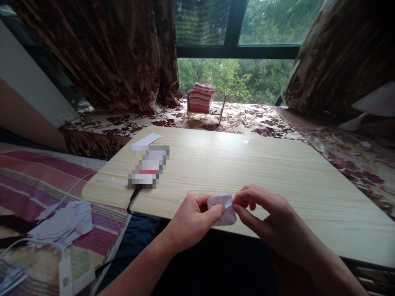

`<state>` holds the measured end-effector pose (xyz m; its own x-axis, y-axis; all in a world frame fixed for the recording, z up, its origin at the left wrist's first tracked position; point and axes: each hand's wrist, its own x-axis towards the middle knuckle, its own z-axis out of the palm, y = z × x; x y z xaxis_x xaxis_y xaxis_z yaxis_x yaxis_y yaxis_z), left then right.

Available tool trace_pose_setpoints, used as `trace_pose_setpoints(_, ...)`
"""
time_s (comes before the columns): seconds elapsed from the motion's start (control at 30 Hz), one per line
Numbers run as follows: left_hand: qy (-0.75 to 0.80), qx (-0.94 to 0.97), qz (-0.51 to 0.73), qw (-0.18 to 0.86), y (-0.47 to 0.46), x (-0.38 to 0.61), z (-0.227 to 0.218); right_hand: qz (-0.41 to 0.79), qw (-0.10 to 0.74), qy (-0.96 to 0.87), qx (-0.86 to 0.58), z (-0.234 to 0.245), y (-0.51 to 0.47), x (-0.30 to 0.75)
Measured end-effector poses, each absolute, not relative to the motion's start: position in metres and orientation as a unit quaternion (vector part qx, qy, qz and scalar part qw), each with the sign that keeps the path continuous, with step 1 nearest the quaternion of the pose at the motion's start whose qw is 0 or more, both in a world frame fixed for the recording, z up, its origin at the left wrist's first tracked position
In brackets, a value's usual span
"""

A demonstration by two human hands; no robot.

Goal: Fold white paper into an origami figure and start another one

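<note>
Paper in left hand, right hand pinching, striped stack in rack

The held paper looks matt and creased, the table smooth, faintly glossy wood, the curtains satiny cloth.

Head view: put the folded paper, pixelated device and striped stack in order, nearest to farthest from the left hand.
1. Folded paper: held in the left hand.
2. Pixelated device: on the table, ahead and leftward.
3. Striped stack: on the rack, beyond the table.
</note>
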<state>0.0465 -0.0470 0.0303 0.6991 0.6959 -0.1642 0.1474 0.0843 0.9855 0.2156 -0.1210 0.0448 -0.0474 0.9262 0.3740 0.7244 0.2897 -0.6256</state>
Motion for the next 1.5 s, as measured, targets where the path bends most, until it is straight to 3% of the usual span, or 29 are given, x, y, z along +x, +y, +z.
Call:
trace_pose_setpoints(0.3, 0.344, 0.627, 0.212, 0.667, -0.047, 0.049, 0.029, 0.074, 0.392, -0.739, -0.542, 0.043, -0.124, 0.220)
trace_pose_setpoints(0.6, 0.343, 0.594, 0.202, 0.699, -0.048, 0.048, 0.030, 0.049, 0.334, -0.774, -0.535, 0.040, -0.126, 0.221)
trace_pose_setpoints(0.97, 0.353, 0.577, 0.220, 0.703, -0.048, 0.046, 0.028, -0.047, 0.359, -0.755, -0.547, 0.041, -0.130, 0.219)
trace_pose_setpoints(1.5, 0.329, 0.576, 0.227, 0.713, -0.050, 0.049, 0.028, -0.047, 0.332, -0.783, -0.524, 0.040, -0.129, 0.218)
